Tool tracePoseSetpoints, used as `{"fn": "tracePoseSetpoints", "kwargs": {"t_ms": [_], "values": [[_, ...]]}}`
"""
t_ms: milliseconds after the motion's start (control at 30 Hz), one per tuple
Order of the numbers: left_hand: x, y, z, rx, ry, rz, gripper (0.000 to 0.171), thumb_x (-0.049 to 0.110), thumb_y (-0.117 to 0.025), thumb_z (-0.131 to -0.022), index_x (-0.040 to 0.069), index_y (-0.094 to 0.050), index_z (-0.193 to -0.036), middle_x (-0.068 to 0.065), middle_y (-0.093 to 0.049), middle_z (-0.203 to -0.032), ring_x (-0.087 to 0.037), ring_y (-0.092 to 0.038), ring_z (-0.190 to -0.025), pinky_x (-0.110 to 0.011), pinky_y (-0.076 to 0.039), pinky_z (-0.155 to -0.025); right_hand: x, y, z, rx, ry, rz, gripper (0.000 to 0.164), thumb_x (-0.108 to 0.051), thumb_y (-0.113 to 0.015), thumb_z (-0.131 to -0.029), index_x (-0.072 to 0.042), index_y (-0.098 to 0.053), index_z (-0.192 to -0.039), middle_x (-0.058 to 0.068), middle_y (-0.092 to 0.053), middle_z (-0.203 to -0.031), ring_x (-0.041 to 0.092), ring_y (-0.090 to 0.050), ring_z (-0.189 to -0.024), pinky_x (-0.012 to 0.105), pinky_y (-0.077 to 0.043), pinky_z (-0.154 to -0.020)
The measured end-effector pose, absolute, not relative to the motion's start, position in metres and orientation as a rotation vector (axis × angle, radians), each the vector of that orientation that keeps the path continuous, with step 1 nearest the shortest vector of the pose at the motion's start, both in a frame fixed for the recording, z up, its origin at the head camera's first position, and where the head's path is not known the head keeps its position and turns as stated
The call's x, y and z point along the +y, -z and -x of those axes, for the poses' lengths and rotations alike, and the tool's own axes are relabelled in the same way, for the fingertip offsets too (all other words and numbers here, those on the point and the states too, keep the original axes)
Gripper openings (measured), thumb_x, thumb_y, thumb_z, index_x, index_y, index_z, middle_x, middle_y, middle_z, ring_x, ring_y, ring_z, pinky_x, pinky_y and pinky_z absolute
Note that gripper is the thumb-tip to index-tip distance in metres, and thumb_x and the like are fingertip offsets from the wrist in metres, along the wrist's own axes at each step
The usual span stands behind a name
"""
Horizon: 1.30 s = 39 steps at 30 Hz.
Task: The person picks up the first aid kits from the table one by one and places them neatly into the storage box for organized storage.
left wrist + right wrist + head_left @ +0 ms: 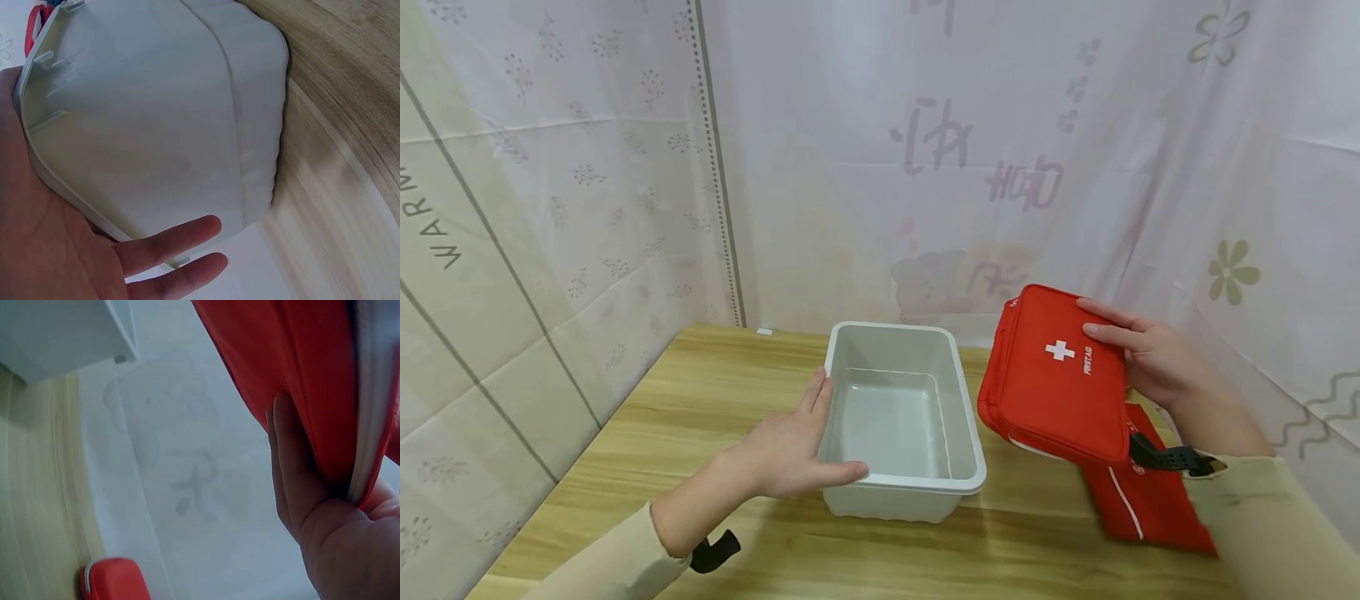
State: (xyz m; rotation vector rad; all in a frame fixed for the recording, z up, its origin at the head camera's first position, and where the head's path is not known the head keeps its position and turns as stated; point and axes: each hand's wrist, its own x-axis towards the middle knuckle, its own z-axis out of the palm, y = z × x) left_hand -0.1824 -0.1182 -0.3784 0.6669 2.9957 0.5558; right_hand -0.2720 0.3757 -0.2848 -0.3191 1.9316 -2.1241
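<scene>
A light grey plastic bin [887, 502] stands on the table with its inside bare. My left hand [786, 454] rests against its left side, thumb along the near rim and other fingers at the left rim. In the left wrist view, two fingers [175, 242] extend straight over the bin's outer wall [150, 125]. Right of the bin, my right hand [1165, 367] grips a red first aid bag [1052, 392] by its right side, holding it tilted above the table. The right wrist view shows fingers flat beneath the bag [319, 375].
Another red bag [1157, 500] with a white stripe lies on the table at the right, partly hidden by the right arm. Printed curtains [850, 167] hang behind and beside the wooden table [700, 400]. A small white piece [764, 332] lies at the table's back edge.
</scene>
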Motion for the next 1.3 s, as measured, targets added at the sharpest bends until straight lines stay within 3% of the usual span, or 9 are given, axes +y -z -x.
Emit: {"fn": "tracePoseSetpoints", "kwargs": {"t_ms": [400, 833, 967, 1300], "values": [[-0.119, 0.38, 0.183, 2.995, -0.581, -0.67, 0.134, 0.094, -0.048, -0.075, 0.006, 0.001, -0.164, -0.012, 0.006, -0.172, -0.027, -0.07, -0.09, -0.042, -0.057, -0.076, 0.322, 0.276, 0.283, 1.887, 2.121, 0.303, 0.055, -0.01, -0.052, -0.106, -0.021, -0.039, -0.158, -0.003, -0.066, -0.129, 0.019, -0.072, -0.105, 0.038, -0.059, -0.086], [-0.119, 0.38, 0.184, 2.996, -0.572, -0.656, 0.134, 0.094, -0.048, -0.074, 0.005, -0.003, -0.164, -0.009, 0.004, -0.173, -0.026, -0.07, -0.092, -0.039, -0.056, -0.077, 0.267, 0.275, 0.296, 1.918, 2.098, 0.24, 0.057, -0.014, -0.063, -0.101, -0.021, -0.046, -0.155, 0.002, -0.058, -0.139, 0.021, -0.069, -0.11, 0.041, -0.058, -0.089], [-0.119, 0.381, 0.184, 3.0, -0.581, -0.652, 0.133, 0.093, -0.049, -0.075, 0.005, -0.004, -0.164, -0.009, 0.002, -0.173, -0.026, -0.07, -0.09, -0.041, -0.056, -0.076, 0.253, 0.273, 0.3, 1.958, 2.087, 0.247, 0.057, -0.016, -0.065, -0.1, -0.021, -0.047, -0.154, 0.005, -0.052, -0.144, 0.022, -0.068, -0.111, 0.04, -0.059, -0.089], [-0.119, 0.38, 0.185, 2.99, -0.582, -0.644, 0.134, 0.094, -0.049, -0.074, 0.007, -0.001, -0.164, -0.007, 0.004, -0.173, -0.018, -0.066, -0.079, -0.033, -0.052, -0.067, 0.22, 0.266, 0.307, 1.999, 2.074, 0.301, 0.055, -0.016, -0.067, -0.099, -0.019, -0.051, -0.151, 0.007, -0.052, -0.144, 0.021, -0.071, -0.106, 0.038, -0.059, -0.088]]}}
